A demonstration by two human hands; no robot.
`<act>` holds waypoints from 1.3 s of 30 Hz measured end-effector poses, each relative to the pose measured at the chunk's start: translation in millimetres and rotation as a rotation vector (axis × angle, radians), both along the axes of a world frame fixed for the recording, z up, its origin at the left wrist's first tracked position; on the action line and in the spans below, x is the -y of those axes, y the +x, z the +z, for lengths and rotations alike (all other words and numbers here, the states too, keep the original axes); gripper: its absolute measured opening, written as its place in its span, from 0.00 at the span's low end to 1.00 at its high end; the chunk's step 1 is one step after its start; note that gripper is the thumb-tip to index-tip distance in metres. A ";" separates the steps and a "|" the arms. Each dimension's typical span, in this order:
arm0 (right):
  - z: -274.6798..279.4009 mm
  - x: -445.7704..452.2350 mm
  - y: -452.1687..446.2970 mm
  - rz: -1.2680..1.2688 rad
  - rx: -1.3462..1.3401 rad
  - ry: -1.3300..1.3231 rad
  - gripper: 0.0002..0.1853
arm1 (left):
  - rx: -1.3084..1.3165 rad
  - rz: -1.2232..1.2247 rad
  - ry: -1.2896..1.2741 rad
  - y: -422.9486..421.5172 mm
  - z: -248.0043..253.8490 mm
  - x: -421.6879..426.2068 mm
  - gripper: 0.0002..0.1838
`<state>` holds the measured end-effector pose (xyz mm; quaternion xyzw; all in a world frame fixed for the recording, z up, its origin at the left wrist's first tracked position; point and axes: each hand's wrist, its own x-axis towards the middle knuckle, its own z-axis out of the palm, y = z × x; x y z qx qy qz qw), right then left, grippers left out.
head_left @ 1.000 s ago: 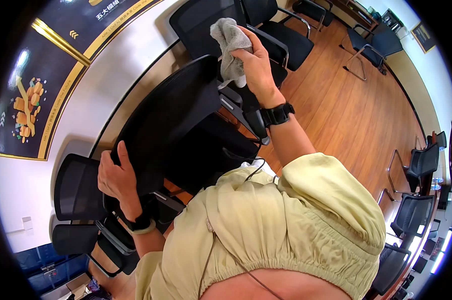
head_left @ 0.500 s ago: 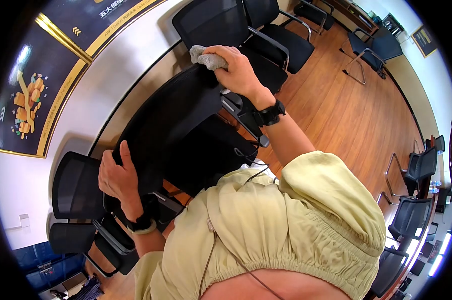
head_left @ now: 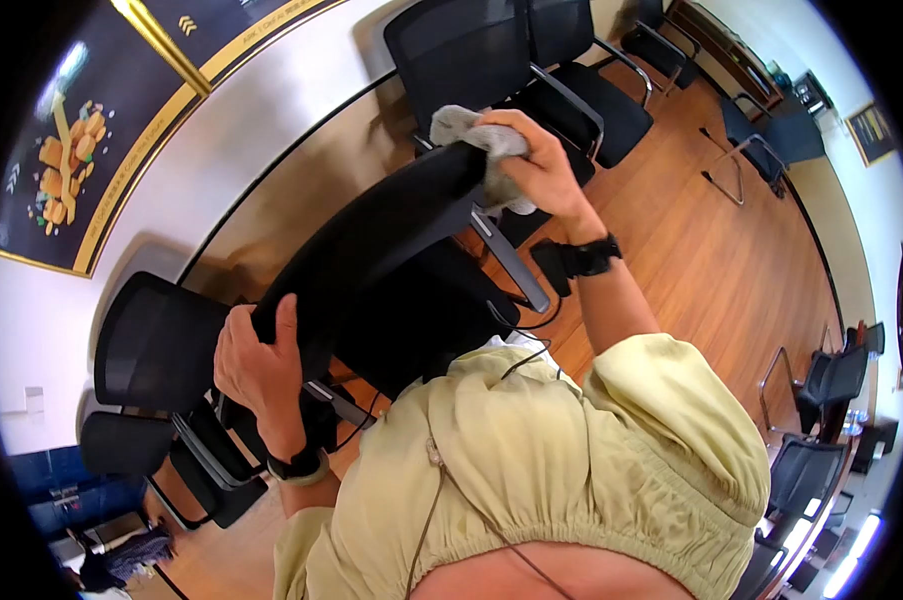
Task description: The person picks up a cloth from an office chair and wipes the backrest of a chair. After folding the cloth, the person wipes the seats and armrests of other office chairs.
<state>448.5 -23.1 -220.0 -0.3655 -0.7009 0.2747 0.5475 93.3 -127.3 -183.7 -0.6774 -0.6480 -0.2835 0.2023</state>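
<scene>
A black office chair's backrest (head_left: 371,225) stands before me, its seat (head_left: 421,300) below. My left hand (head_left: 263,365) is closed around the left end of the backrest, thumb on the near side and fingers behind. At the opposite end, my right hand (head_left: 543,165) holds a grey cloth (head_left: 458,125) against the backrest's upper right corner. The cloth folds over that edge, with part of it hanging below the fingers. Some of my right fingers are hidden by the cloth. An armrest (head_left: 511,262) of the same chair sits under my right forearm.
Black mesh chairs stand along the wall, one (head_left: 156,340) at left and another (head_left: 461,60) beyond my right hand. Wooden flooring (head_left: 671,240) stretches to the right, with more chairs (head_left: 806,475) by a table. Dark posters (head_left: 91,150) hang on the white wall.
My right hand has brought the cloth from the top of the corner round onto the right edge. The backrest looks narrower and more tilted; my left hand still grips it. The view has shifted.
</scene>
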 end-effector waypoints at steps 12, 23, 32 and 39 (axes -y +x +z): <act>-49.3 -22.7 67.6 0.549 -0.080 -0.902 0.23 | 0.064 -0.033 -0.069 32.7 -0.9 57.2 0.18; -184.7 -118.4 40.1 0.635 0.736 -0.697 0.31 | 0.035 0.045 -0.097 52.7 -9.9 92.1 0.25; -260.7 -145.4 -4.3 0.913 0.939 -0.854 0.40 | -0.009 -0.001 -0.094 54.3 -11.8 102.5 0.23; -249.3 -130.4 -1.9 1.130 1.079 -0.871 0.31 | -0.009 -0.024 -0.066 55.2 -11.5 102.2 0.22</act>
